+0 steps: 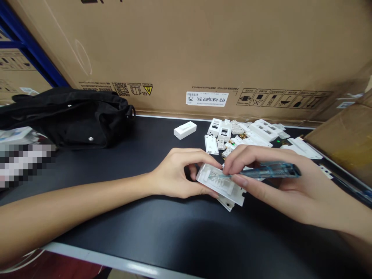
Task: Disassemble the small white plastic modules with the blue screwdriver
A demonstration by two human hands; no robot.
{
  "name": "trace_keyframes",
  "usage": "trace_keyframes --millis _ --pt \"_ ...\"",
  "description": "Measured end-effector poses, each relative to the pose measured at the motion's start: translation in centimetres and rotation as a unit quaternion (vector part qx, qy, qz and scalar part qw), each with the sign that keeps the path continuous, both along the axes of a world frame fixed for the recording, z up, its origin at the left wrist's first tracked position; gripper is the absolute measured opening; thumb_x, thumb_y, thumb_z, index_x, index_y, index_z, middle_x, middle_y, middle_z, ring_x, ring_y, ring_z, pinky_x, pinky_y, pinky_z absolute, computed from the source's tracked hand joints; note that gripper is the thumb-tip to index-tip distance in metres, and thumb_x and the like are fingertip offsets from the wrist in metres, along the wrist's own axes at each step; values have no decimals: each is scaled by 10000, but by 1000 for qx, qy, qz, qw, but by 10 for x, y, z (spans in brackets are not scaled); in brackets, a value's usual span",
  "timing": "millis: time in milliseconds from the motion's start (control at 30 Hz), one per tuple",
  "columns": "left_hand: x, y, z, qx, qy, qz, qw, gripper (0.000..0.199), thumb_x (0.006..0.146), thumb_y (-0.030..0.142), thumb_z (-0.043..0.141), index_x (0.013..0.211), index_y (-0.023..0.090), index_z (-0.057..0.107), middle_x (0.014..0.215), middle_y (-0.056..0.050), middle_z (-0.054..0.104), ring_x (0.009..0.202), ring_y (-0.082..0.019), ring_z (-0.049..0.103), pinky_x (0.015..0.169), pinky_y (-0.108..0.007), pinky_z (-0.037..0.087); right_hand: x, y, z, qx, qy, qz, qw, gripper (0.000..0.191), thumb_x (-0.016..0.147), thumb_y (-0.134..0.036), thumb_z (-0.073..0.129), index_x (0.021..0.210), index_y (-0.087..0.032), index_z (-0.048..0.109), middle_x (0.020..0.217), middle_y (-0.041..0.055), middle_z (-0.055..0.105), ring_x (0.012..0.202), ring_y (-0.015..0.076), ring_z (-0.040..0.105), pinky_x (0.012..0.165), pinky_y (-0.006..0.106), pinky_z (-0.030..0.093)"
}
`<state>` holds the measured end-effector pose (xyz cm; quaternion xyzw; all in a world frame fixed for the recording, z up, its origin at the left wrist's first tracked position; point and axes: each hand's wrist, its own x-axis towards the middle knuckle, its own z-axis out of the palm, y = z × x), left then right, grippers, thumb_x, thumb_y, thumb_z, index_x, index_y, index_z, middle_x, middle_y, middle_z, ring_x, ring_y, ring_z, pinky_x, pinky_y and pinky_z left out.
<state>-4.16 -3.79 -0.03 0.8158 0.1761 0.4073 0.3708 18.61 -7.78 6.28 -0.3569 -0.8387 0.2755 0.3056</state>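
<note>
My left hand [177,176] is closed round the left end of a white plastic casing [219,182], holding it tilted above the dark tabletop. A second flat white piece [226,203] shows beneath the casing's lower edge. Between the thumb and fingers of my right hand [279,182] is a screwdriver [261,170] with a translucent blue handle. Its thin shaft points left into the inside of the casing; whether the tip touches anything is too small to tell.
Behind my hands lies a pile of white plastic housings and small parts [263,130]. A closed white block [185,130] sits left of it. A black bag [78,116] rests at the left. Large cardboard boxes [174,46] stand along the back and right of the table [139,228].
</note>
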Motion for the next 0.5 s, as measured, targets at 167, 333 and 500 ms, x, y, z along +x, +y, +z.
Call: trace_keyframes --millis 167,333,500 --pt "-1 1 -2 0 0 0 1000 453 667 378 869 1019 133 723 939 -90 722 643 -98 594 548 -202 497 -1 -1 2 7 -12 10 1000 130 796 -248 732 916 -281 694 943 9 719 849 206 677 738 316 546" --pt "-1 1 -2 0 10 3 1000 441 675 373 864 1019 136 723 964 -91 724 666 -105 615 551 -201 498 -3 -2 2 10 -33 17 999 79 829 -232 692 900 -263 677 947 29 713 842 207 662 716 319 539" --pt "0 0 -5 -42 1 15 999 494 647 355 883 1047 133 697 951 -83 720 696 -119 645 561 -199 515 -4 -2 1 29 -29 16 999 83 829 -242 699 908 -262 684 941 33 712 842 207 661 717 322 539"
